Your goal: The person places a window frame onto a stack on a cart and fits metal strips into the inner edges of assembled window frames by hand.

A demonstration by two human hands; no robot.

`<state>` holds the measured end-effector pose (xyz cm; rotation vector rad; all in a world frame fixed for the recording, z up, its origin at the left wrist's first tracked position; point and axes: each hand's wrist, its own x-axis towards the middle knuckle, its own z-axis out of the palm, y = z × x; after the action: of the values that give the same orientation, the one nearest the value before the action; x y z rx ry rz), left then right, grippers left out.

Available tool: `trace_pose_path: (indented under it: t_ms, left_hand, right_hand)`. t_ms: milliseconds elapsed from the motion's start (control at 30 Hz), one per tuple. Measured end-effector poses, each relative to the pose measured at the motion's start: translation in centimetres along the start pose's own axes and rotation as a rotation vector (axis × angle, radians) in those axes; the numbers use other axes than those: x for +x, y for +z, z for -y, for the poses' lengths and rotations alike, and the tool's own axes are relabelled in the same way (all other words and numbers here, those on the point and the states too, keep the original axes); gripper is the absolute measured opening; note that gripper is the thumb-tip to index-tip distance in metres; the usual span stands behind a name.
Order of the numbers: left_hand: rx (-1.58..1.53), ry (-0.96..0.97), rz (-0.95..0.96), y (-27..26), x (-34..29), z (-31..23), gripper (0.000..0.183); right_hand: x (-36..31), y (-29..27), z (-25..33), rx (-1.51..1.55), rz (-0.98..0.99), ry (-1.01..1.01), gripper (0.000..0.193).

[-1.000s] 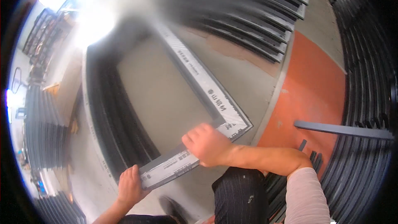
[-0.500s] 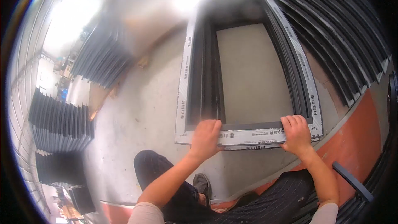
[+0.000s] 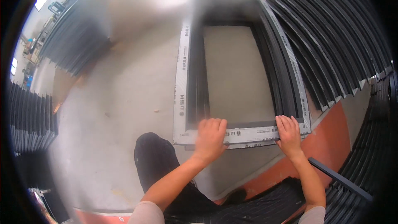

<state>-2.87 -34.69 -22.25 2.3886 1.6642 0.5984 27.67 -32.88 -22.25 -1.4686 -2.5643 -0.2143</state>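
Observation:
A large rectangular dark grey metal frame (image 3: 253,135), like a window frame, lies ahead of me with its near end toward my legs. White printed protective film covers its outer faces. Another filmed edge shows just below the near rail, so a second frame may lie underneath. My left hand (image 3: 211,138) grips the near rail left of its middle, fingers over the top. Close to the near right corner, my right hand (image 3: 289,135) is closed round the same rail. Both thumbs are mostly hidden. The frame's far end is blurred by haze on the picture.
Dark frames stand in a long row (image 3: 331,37) at the right, beside the frame. More stacks (image 3: 31,116) stand at the left. A loose dark bar (image 3: 340,179) lies at lower right, over dark profiles. An orange-red floor strip (image 3: 327,135) crosses the grey floor (image 3: 124,99).
The view has turned, shifting the stacks and the frame leftward in the picture. My left hand sits slightly farther right along the near rail. Both hands still hold the frame.

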Motion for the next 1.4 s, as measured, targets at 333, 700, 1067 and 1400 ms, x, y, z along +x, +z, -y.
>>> trace_pose_path:
  t_ms: [333,700,1067,1400]
  left_hand:
    - [0.157,0.051,-0.103,3.2,8.7,5.8,0.073]
    - [0.351,0.068,-0.148,6.4,10.2,5.7,0.076]
    - [0.406,0.026,-0.118,7.6,15.3,7.4,0.068]
    - [0.442,0.032,-0.118,7.5,15.0,8.0,0.071]
  right_hand:
    - [7.8,2.8,-4.3,0.042,-0.152,0.045,0.054]
    - [-34.8,8.6,-8.8,0.418,0.202,1.577,0.048]
    - [-39.6,13.7,3.0,-0.006,0.284,2.035,0.047]
    - [-45.1,12.7,0.9,0.192,-0.137,1.861,0.031]
